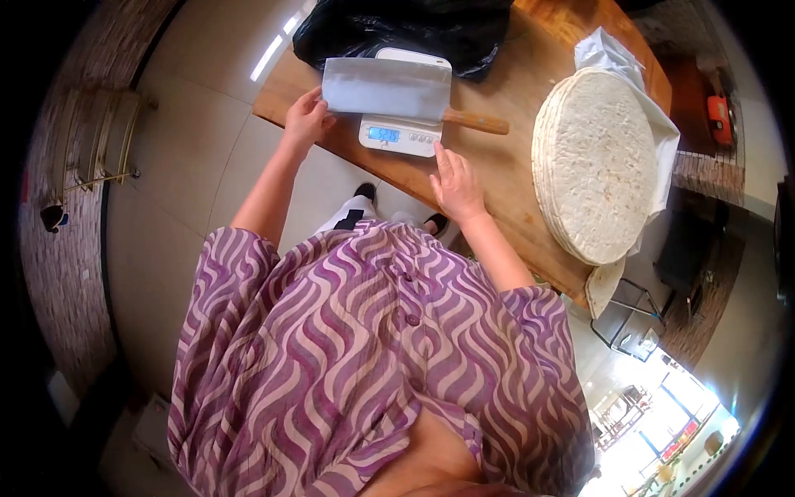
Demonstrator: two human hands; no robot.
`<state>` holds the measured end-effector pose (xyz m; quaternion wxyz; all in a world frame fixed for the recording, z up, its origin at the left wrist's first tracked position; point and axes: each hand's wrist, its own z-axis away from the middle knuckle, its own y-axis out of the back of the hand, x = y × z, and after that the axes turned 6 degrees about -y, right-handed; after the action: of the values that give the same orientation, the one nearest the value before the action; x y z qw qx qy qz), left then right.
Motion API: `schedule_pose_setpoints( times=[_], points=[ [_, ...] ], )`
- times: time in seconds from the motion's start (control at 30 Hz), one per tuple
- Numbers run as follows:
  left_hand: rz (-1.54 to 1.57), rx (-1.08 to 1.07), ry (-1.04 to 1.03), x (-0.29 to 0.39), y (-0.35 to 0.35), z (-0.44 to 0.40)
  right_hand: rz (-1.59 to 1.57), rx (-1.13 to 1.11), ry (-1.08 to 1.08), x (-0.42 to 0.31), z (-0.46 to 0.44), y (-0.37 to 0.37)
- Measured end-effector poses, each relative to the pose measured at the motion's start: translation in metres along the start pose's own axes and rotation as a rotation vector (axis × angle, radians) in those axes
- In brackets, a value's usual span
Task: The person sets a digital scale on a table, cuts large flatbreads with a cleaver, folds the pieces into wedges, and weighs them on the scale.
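Observation:
A cleaver with a broad pale blade and a wooden handle lies flat across a white digital kitchen scale. Its handle points right, past the scale's edge. The scale's blue display is lit; its digits are too blurred to read surely. My left hand is at the blade's left end, thumb and forefinger apart, with the fingers near or touching the blade's edge. My right hand has its fingers stretched out, a fingertip at the scale's lower right corner beside the row of buttons.
A tall stack of round flatbreads stands on the wooden table to the right, with white wrapping behind it. Another flatbread hangs over the table's near edge. A black plastic bag lies beyond the scale.

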<state>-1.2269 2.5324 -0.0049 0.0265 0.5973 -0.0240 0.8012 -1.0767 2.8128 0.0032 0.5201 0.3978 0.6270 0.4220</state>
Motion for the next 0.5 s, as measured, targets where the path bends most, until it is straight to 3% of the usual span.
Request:
schedule_pose_setpoints(
  times=[0.17, 0.5],
  points=[
    [-0.136, -0.028, -0.020, 0.003, -0.011, -0.003, -0.024, 0.017, -0.009, -0.006, 0.001, -0.003],
    [0.023, 0.147, -0.051, -0.014, 0.003, 0.000, 0.027, -0.013, -0.038, -0.011, -0.008, 0.002]
  ],
)
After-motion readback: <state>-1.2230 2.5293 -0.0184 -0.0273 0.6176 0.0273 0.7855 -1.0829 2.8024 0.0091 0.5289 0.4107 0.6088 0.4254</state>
